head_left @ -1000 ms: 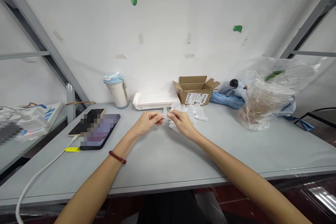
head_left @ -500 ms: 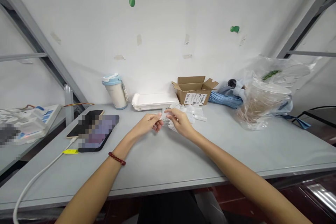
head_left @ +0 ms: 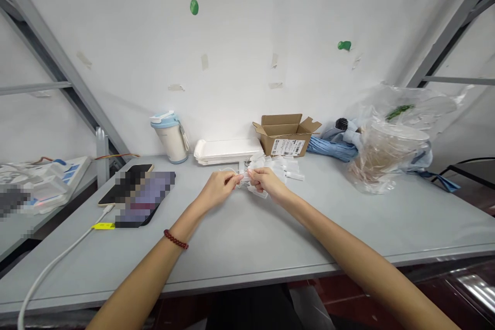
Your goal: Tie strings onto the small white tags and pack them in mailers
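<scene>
My left hand is closed in a pinch, thumb against the fingers, on a small clear plastic piece. Close beside it, my right hand pinches the same piece from the other side; the fingers hide most of it. A thin pale loop shows just above the left fingers. Several whitish, translucent plastic pieces lie in a loose pile behind and to the right of my right hand. Their exact kind is too small to make out.
White flat trays are stacked by the wall, beside an open cardboard box. Left stand a tumbler and two phones with a white cable. Blue cloth and a plastic-wrapped spool sit right.
Half a second ago my fingers were looser, the right ones raised and the left ones spread below. Now both hands have closed into pinches, a little lower in the view.
</scene>
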{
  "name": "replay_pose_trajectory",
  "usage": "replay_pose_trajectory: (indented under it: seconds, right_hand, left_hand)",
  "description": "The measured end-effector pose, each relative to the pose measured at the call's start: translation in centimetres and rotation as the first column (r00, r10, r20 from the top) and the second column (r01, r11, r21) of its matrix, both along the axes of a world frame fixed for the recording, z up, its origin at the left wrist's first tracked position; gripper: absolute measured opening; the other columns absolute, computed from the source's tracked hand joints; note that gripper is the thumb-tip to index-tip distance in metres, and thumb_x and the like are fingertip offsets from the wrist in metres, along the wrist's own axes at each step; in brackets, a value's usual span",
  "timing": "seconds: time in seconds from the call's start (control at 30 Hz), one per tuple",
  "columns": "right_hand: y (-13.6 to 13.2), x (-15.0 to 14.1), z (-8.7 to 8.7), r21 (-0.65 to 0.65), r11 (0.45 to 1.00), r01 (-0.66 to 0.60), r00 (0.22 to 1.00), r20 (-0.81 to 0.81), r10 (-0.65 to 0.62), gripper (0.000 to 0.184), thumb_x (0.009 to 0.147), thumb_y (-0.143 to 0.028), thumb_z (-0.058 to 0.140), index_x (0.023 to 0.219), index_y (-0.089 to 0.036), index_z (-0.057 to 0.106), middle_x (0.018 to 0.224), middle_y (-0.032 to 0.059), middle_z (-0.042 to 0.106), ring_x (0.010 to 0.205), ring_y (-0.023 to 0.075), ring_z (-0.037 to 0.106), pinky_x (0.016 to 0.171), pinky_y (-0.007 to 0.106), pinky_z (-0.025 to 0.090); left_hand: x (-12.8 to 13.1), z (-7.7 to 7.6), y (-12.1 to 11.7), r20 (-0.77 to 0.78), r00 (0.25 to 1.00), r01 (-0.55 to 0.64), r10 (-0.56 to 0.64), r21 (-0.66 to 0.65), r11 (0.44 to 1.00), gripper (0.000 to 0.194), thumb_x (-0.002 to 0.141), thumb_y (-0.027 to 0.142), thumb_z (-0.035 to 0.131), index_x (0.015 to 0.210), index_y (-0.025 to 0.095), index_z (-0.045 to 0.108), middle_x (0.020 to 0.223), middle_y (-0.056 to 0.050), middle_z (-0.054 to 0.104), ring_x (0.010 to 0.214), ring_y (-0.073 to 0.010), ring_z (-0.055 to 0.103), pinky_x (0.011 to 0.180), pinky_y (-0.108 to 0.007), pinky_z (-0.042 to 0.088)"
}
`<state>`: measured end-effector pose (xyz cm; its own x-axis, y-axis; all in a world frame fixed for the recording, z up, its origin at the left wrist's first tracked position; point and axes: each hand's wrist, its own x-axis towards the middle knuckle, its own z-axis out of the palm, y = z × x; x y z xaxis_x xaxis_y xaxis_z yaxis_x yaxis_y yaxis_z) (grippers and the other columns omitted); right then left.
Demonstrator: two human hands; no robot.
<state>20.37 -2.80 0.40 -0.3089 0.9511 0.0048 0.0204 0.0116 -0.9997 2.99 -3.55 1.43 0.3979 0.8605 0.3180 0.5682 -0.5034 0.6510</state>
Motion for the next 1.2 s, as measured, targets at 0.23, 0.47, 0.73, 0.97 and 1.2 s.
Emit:
replay_pose_trajectory:
  seconds: [0.23, 0.47, 0.73, 0.97, 1.2]
  right_hand:
    - [0.2, 0.0, 0.0, 0.25, 0.963, 0.102, 0.978, 0.155, -0.143, 0.034, 0.08, -0.047, 0.048, 0.061, -0.019, 0.043, 0.055, -0.005, 0.039, 0.048, 0.0078, 0.035, 0.049, 0.023, 0.028]
    - [1.1, 0.9, -0.1, 0.508, 0.823, 0.254, 0.865, 0.261, -0.428, 0.026, 0.084, -0.038, 0.045, 0.086, -0.016, 0.058, 0.063, -0.0007, 0.054, 0.062, 0.0135, 0.048, 0.061, 0.025, 0.035]
    - [1.0, 1.3, 0.2, 0.547, 0.788, 0.283, 0.849, 0.239, -0.471, 0.027, 0.085, -0.041, 0.043, 0.083, -0.018, 0.057, 0.061, -0.0019, 0.048, 0.061, 0.0133, 0.045, 0.059, 0.024, 0.034]
    - [0.6, 1.0, 0.4, 0.545, 0.785, 0.295, 0.875, 0.176, -0.451, 0.027, 0.085, -0.042, 0.043, 0.079, -0.018, 0.054, 0.062, -0.0032, 0.045, 0.06, 0.0118, 0.042, 0.06, 0.025, 0.033]
    - [0.8, 1.2, 0.3, 0.444, 0.829, 0.34, 0.91, 0.066, -0.409, 0.026, 0.082, -0.042, 0.047, 0.073, -0.018, 0.053, 0.058, -0.0045, 0.04, 0.056, 0.0106, 0.038, 0.055, 0.024, 0.031]
  left_hand:
    - [0.0, -0.5, 0.5, 0.058, 0.998, -0.008, 0.01, -0.036, 0.999, 0.037, 0.088, 0.045, 0.042, 0.065, 0.018, 0.054, 0.064, 0.0, 0.055, 0.063, -0.0149, 0.05, 0.062, -0.026, 0.038]
    - [-1.0, -1.8, 2.2, 0.194, 0.973, -0.083, 0.129, -0.229, 0.97, 0.038, 0.078, 0.048, 0.052, 0.096, 0.014, 0.058, 0.082, -0.007, 0.065, 0.076, -0.02, 0.06, 0.063, -0.029, 0.046]
    - [-1.3, -1.7, 2.3, 0.243, 0.964, -0.041, 0.105, -0.254, 0.966, 0.041, 0.074, 0.042, 0.058, 0.104, 0.014, 0.057, 0.078, -0.004, 0.062, 0.066, -0.0176, 0.061, 0.06, -0.03, 0.049]
    - [-0.4, -0.7, 1.1, 0.219, 0.975, 0.009, 0.04, -0.22, 0.976, 0.031, 0.078, 0.044, 0.053, 0.081, 0.015, 0.062, 0.077, -0.005, 0.065, 0.06, -0.014, 0.058, 0.055, -0.026, 0.046]
    - [-0.3, 0.6, 0.6, 0.325, 0.944, 0.012, 0.064, -0.228, 0.974, 0.033, 0.075, 0.048, 0.057, 0.072, 0.015, 0.063, 0.069, -0.004, 0.064, 0.057, -0.013, 0.055, 0.055, -0.025, 0.045]
